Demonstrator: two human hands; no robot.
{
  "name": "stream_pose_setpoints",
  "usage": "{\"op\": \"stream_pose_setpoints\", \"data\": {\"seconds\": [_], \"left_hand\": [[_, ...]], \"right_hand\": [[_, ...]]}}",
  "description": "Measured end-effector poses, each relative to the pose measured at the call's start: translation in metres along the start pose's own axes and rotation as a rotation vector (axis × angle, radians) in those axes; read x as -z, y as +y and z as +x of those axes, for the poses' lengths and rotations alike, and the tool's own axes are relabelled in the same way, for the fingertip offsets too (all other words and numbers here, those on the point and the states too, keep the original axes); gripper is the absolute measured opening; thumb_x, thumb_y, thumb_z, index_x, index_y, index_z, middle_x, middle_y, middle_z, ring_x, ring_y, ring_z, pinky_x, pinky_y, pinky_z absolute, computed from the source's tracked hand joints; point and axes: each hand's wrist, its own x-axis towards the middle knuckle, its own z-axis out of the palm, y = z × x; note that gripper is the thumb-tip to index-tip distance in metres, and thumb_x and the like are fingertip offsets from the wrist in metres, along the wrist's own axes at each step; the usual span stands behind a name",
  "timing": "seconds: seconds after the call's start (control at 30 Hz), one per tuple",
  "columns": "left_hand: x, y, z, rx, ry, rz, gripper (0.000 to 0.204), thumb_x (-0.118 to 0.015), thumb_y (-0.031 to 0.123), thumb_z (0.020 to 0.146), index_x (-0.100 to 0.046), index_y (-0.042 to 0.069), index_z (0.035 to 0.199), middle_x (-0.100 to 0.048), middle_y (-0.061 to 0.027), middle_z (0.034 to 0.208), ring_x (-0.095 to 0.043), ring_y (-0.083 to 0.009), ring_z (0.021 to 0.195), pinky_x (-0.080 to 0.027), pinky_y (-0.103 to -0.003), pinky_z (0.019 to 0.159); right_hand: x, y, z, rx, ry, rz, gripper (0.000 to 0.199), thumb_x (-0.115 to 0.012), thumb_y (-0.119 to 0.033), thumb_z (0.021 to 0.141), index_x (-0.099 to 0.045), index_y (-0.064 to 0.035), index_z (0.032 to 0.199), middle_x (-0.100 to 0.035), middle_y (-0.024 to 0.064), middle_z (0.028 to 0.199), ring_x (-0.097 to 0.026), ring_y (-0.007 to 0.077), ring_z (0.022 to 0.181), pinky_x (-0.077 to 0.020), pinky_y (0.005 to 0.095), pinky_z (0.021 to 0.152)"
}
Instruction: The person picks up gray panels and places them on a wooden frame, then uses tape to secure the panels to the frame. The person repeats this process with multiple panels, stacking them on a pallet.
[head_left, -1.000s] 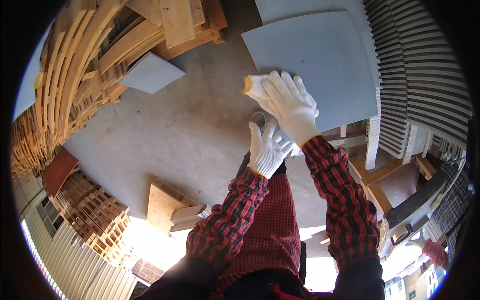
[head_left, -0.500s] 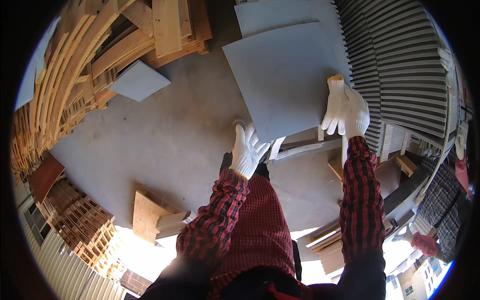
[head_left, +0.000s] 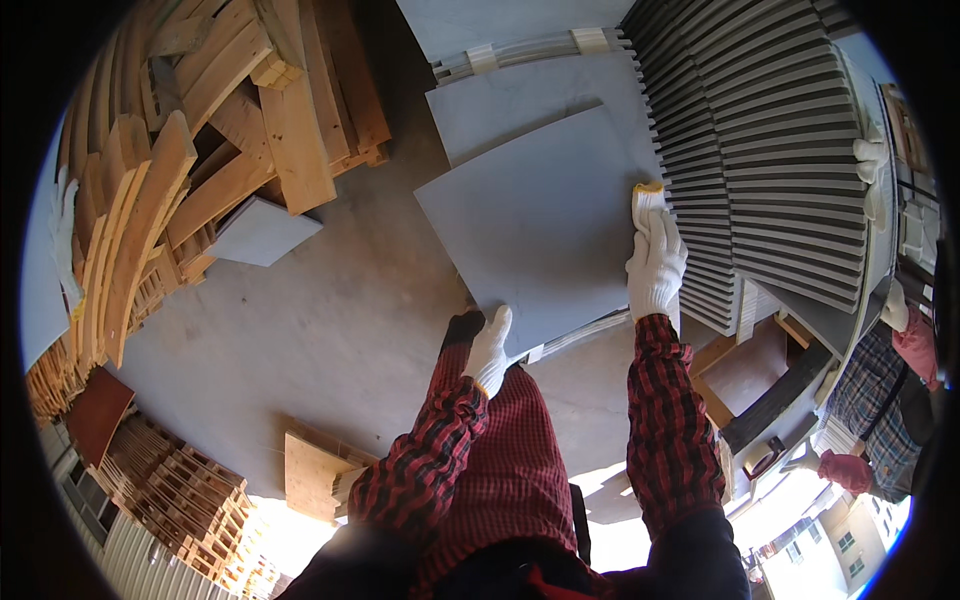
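Both gloved hands on the big grey tile, left hand fingers curled under its near corner, right hand fingers clamping the far edge with a yellow-edged cloth, probably steadying it flat above the stack.

Two white-gloved hands, left and right, meet one large grey tile; one smaller grey tile lies alone on the floor; one tall stack of grey tiles stands right; one heap of wooden planks; one other person at the edge
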Motion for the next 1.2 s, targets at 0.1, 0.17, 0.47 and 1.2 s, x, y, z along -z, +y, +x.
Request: {"op": "stream_pose_setpoints", "data": {"seconds": [0.1, 0.17, 0.47, 1.2], "left_hand": [[-0.004, 0.011, -0.001, 0.049, 0.047, 0.09, 0.061, -0.058, 0.044, 0.102, -0.046, -0.001, 0.141, -0.055, -0.0126, 0.135, -0.058, -0.0248, 0.122, -0.053, -0.044, 0.102], [-0.006, 0.026, -0.011, 0.064, 0.076, 0.144, 0.065, -0.059, 0.048, 0.101, -0.046, -0.001, 0.141, -0.056, -0.0124, 0.135, -0.058, -0.0249, 0.122, -0.053, -0.045, 0.101], [-0.019, 0.064, -0.05, 0.134, 0.047, 0.136, 0.068, -0.062, 0.052, 0.098, -0.051, -0.003, 0.137, -0.062, -0.0122, 0.127, -0.065, -0.0226, 0.111, -0.058, -0.04, 0.089], [0.062, 0.042, -0.283, -0.14, -0.115, 1.101, 0.058, -0.048, 0.044, 0.107, -0.046, -0.003, 0.141, -0.049, -0.0068, 0.138, -0.042, -0.0163, 0.128, -0.032, -0.03, 0.109]], "right_hand": [[-0.001, -0.008, 0.093, 0.105, 0.091, -0.025, 0.032, -0.061, -0.02, 0.095, -0.062, -0.0136, 0.126, -0.063, 0.0066, 0.129, -0.062, 0.0316, 0.108, -0.0524, 0.0425, 0.09], [0.013, -0.041, 0.163, 0.206, 0.129, 0.147, 0.035, -0.065, -0.021, 0.092, -0.062, -0.0138, 0.127, -0.064, 0.0067, 0.127, -0.062, 0.034, 0.107, -0.0519, 0.0429, 0.091], [0.074, -0.035, 0.166, -0.236, -0.393, 0.133, 0.048, -0.053, -0.042, 0.098, -0.059, -0.012, 0.135, -0.064, 0.0195, 0.128, -0.061, 0.0388, 0.116, -0.0512, 0.0434, 0.095], [0.275, -0.094, -0.342, -1.411, 0.281, 1.182, 0.043, -0.058, -0.04, 0.104, -0.066, 0.0004, 0.089, -0.046, -0.0065, 0.073, -0.037, 0.0046, 0.07, -0.0349, 0.0243, 0.059]]}}
